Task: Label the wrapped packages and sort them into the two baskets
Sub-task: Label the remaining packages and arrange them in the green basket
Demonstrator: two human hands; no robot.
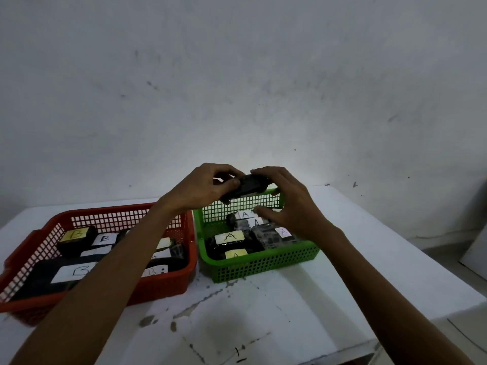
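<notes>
Both hands share a grip on one dark wrapped package (246, 186), raised above the far rim of the green basket (263, 264). Left hand (203, 189) pinches its left end between thumb and fingers; right hand (286, 198) touches its right end with curled fingertips, thumb spread below. Inside the green basket lie dark packages labelled A. Just beside it, on the left, a red basket (163, 291) holds dark packages labelled B. Each basket sits on a white, scuffed desk (263, 325).
</notes>
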